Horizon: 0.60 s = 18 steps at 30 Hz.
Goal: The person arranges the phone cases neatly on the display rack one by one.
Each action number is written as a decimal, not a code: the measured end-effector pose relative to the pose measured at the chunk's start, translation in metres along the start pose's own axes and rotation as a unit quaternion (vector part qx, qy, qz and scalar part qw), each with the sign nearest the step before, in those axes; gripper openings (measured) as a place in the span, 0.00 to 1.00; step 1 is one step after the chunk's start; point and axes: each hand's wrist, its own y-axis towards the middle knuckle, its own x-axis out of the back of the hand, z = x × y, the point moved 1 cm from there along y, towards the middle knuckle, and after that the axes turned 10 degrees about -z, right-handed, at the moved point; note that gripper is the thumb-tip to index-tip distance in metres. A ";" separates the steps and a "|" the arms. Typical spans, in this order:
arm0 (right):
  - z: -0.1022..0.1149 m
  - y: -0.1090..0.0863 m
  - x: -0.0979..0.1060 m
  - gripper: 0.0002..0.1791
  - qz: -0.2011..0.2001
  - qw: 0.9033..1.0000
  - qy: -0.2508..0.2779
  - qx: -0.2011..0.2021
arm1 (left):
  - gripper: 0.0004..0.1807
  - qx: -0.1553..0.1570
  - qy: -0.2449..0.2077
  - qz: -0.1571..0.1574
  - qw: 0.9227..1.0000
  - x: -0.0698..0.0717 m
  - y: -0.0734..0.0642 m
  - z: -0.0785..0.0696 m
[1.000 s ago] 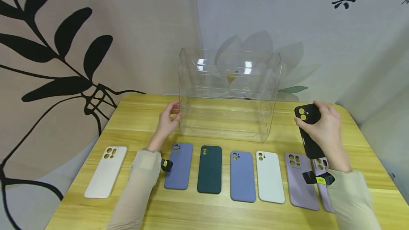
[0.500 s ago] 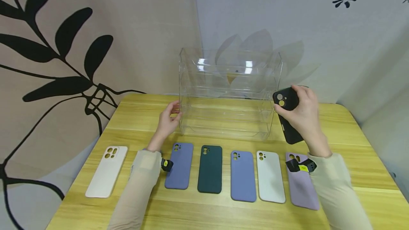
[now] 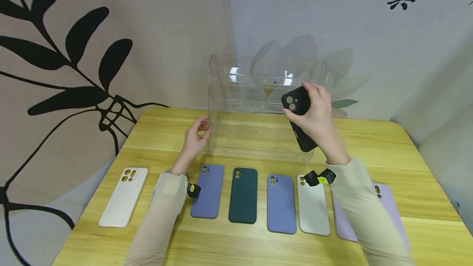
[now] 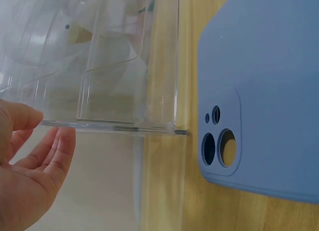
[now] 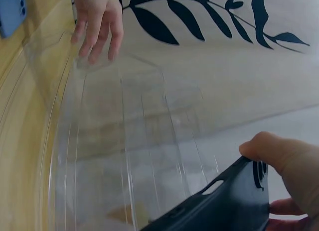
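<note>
My right hand (image 3: 317, 112) grips a black phone case (image 3: 300, 128) by its side edges, camera holes at the top, tilted. It is in front of the right part of a clear acrylic display rack (image 3: 255, 134) with stepped tiers. In the right wrist view the black case (image 5: 224, 201) shows edge-on between thumb and fingers. At the rack's left side my left hand (image 3: 196, 136) pinches the side panel's edge; the left wrist view shows the thumb on one face and fingers (image 4: 62, 151) on the other.
Along the table (image 3: 207, 249) lies a row of phone cases: white (image 3: 123, 198), blue (image 3: 207, 196), dark green (image 3: 242, 196), another blue (image 3: 281, 204), pale white (image 3: 314, 212), and lilac (image 3: 393, 212) partly under my right sleeve. A patterned curtain (image 3: 177, 32) hangs behind.
My right hand has carried the black phone case leftward and upward from above the lilac cases to the front of the rack. My left hand has stayed on the rack's side.
</note>
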 end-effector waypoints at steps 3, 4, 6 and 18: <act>0.011 0.006 -0.012 0.42 -0.002 1.000 0.011 0.017 | 0.22 0.002 0.005 -0.006 1.000 -0.002 0.004 0.014; 0.015 0.008 -0.016 0.42 -0.003 1.000 0.015 0.019 | 0.22 0.001 0.007 -0.007 1.000 -0.003 0.004 0.018; 0.023 0.012 -0.025 0.43 -0.009 0.999 0.021 0.024 | 0.22 -0.002 0.008 -0.009 1.000 -0.003 0.005 0.023; 0.064 0.041 -0.077 0.40 -0.053 0.996 0.075 0.023 | 0.22 -0.018 0.013 -0.023 0.999 -0.004 0.004 0.024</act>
